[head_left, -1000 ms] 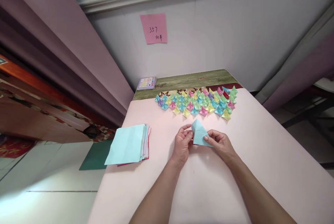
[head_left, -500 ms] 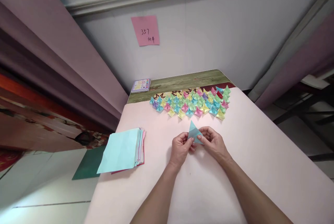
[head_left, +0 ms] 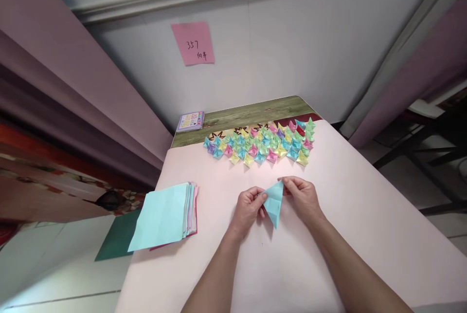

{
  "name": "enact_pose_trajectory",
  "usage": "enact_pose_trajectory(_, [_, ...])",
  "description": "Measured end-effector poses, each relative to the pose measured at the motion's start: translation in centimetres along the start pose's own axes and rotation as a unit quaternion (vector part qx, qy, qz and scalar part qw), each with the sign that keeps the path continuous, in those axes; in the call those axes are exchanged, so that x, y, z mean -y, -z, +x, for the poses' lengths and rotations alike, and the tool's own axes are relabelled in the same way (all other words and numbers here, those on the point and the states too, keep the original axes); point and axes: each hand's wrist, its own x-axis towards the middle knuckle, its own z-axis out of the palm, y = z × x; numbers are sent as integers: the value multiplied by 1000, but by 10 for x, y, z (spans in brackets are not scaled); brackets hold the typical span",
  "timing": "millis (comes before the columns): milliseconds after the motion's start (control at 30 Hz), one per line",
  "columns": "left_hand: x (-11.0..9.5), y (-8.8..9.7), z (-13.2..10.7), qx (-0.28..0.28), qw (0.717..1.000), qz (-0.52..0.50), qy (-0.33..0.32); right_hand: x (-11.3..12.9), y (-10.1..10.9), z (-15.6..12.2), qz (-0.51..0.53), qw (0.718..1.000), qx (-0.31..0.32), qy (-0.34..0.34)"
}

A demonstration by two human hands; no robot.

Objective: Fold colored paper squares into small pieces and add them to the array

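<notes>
Between my two hands is a light blue paper (head_left: 273, 202) folded into a triangle, its tip pointing down toward me. My left hand (head_left: 247, 208) pinches its left corner with closed fingers. My right hand (head_left: 303, 197) grips its upper right corner, fingers curled. Both hands hover just above the pale pink table (head_left: 365, 225), near its middle. Beyond them lie rows of several small folded paper pieces (head_left: 262, 143) in blue, green, yellow and pink.
A stack of coloured square sheets (head_left: 164, 216), light blue on top, overhangs the table's left edge. A small paper pack (head_left: 190, 121) rests on the wooden strip at the far end. A pink note (head_left: 193, 43) hangs on the wall. A green sheet (head_left: 116, 237) lies on the floor.
The blue triangle has been turned over: its tip pointed up and away before and now points down toward me. The camera view has shifted slightly to the right.
</notes>
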Motion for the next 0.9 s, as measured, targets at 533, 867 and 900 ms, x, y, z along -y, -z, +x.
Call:
enact_pose_trajectory(533, [-5,-3,2,7,985,-172,25,13,-2,-18,-90,956,45,276])
enact_pose_trajectory(867, [-5,-6,2,6,990,-141,19,16,0,-16,-111,957,66,259])
enact_pose_trajectory(900, [-5,-6,2,8,990,-138,17,16,0,-16,-112,958,67,256])
